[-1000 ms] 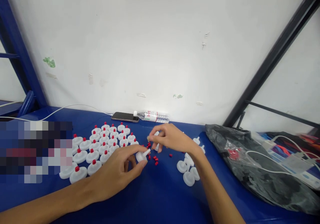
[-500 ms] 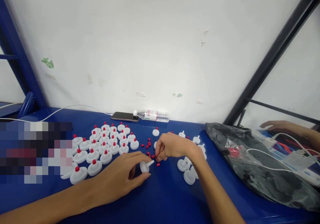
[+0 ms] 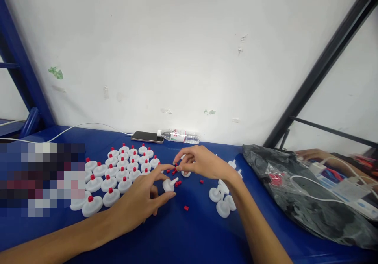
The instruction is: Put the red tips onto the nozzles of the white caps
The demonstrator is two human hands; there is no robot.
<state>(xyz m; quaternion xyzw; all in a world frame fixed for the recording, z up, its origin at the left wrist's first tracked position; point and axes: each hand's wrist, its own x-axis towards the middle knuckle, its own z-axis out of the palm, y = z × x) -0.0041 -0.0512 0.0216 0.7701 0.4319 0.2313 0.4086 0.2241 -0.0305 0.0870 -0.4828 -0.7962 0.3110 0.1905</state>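
My left hand (image 3: 141, 199) pinches a white plastic cap (image 3: 169, 185) with a bare nozzle, held just above the blue table (image 3: 189, 236). My right hand (image 3: 201, 163) hovers close above it, fingertips pinched on a small red tip (image 3: 176, 164). Loose red tips (image 3: 177, 183) lie scattered beneath both hands, and one (image 3: 186, 207) sits apart nearer to me. To the left stand rows of white caps with red tips fitted (image 3: 118, 173). Bare white caps (image 3: 220, 201) lie in a small pile under my right wrist.
A phone (image 3: 147, 137) and a lying water bottle (image 3: 180, 136) rest against the white wall. A black plastic bag (image 3: 304, 205) with white cables covers the right side. Another person's hand (image 3: 313, 154) reaches in at the far right. A blue frame post stands at the left.
My right hand has lifted from the red tips on the table up toward the cap, pinching one. My left hand raised the cap slightly. One red tip now lies nearer to me.
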